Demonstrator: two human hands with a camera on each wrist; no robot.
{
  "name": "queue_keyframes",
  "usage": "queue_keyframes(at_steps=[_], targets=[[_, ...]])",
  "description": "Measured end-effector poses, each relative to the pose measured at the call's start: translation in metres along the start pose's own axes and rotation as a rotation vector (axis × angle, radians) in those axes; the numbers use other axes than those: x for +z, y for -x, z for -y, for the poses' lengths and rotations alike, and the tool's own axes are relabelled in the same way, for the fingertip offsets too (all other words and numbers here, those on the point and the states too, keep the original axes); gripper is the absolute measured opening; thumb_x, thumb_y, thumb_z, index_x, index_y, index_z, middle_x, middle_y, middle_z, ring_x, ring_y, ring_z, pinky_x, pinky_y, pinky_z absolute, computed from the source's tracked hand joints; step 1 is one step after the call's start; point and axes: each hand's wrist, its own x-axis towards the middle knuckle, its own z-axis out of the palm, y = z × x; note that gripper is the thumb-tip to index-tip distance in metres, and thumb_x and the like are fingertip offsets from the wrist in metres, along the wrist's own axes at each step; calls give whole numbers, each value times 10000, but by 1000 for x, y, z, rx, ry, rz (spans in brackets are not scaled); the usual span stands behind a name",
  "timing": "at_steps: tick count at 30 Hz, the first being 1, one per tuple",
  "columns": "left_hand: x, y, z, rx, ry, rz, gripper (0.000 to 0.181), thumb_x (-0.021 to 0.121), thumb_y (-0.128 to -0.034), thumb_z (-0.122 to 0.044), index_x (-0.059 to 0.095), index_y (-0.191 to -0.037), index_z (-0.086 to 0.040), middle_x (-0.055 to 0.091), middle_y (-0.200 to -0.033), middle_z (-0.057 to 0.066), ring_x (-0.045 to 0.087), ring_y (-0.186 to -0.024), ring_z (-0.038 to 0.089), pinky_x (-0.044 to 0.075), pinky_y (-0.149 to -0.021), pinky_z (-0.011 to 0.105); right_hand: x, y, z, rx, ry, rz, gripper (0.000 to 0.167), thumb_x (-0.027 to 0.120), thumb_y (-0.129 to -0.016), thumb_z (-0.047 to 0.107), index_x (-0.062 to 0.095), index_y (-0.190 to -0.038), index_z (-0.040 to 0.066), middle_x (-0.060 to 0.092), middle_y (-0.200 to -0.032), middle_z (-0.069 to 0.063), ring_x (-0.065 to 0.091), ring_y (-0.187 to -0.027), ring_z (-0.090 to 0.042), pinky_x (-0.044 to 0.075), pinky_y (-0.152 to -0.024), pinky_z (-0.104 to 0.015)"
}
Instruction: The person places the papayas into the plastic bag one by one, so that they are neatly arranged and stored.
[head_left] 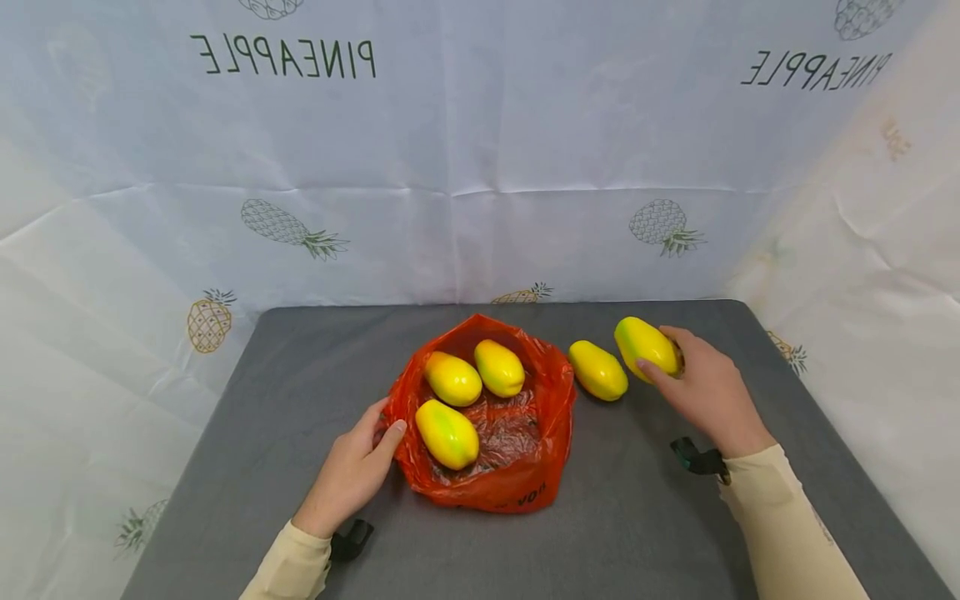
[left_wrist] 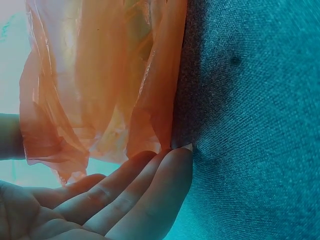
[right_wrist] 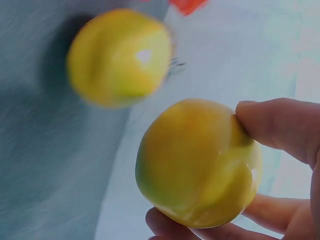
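In the head view a red plastic bag [head_left: 517,487] stands with its mouth spread wide. Three yellow papayas, among them a front one [head_left: 447,435], lie inside it. My left hand [head_left: 352,471] pinches the bag's left rim between thumb and fingers. The left wrist view shows those fingers [left_wrist: 135,195] against the bag's outer side [left_wrist: 100,75]. My right hand [head_left: 712,392] grips another yellow papaya [head_left: 645,346], which appears raised off the table; thumb and fingers are around its end in the right wrist view. One loose papaya [head_left: 597,371] rests just right of the bag.
A grey-topped table [head_left: 315,367] bears the bag and fruit. Behind it hangs a white curtain [head_left: 480,242] with pineapple prints, and similar cloth lines both sides. Dark straps [head_left: 697,458] sit at both wrists.
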Motion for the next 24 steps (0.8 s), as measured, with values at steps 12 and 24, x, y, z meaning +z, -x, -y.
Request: queue_keyframes(at_steps=[12,24], targets=[[0,0,-1,23,14,-8,588,558,-1130,-412,418,-1655,-186,706,-1444,108,712,-1259,288,598,-1027,530,-7,14,57,-123,-43,-32,739,768,-1012,398,479,-1596,50,625,-1473,-227,665,-1167,-390,569,-945,-620],[0,0,0,24,26,3,594,560,-1127,-430,416,-1655,-198,706,-1438,88,717,-1217,261,611,-1005,503,20,27,105,-219,-78,8,689,781,-1003,375,515,-1578,103,628,-1496,-143,670,-1197,-323,607,-963,-559]])
